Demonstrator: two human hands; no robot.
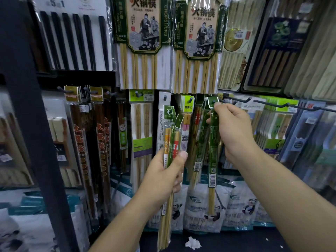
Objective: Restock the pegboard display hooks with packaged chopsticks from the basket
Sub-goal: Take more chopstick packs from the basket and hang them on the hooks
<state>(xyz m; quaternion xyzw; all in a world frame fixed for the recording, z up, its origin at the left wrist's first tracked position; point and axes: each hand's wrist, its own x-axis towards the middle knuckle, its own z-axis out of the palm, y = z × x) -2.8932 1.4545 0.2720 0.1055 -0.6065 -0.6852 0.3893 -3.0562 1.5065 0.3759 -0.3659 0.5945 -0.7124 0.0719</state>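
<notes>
At pegboard hook [236, 100], R hand [234, 131] pinches glossy green chopstick pack [212, 151] by its top tab, possibly on the peg already; L hand [163, 171] grips bundle of slim plastic-sleeved packs [170, 135].

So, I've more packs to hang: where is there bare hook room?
Two long hooks right of the right hand show bare wire, above the light-green packs. Left of that hand, pegs are crowded with hanging packs.

Dark metal pegboard hooks [165, 97] are carrying clear-plastic packs of pale bamboo chopsticks [143, 42]; a crumpled white paper scrap [193, 243] is lying on the dark floor [236, 241].
</notes>
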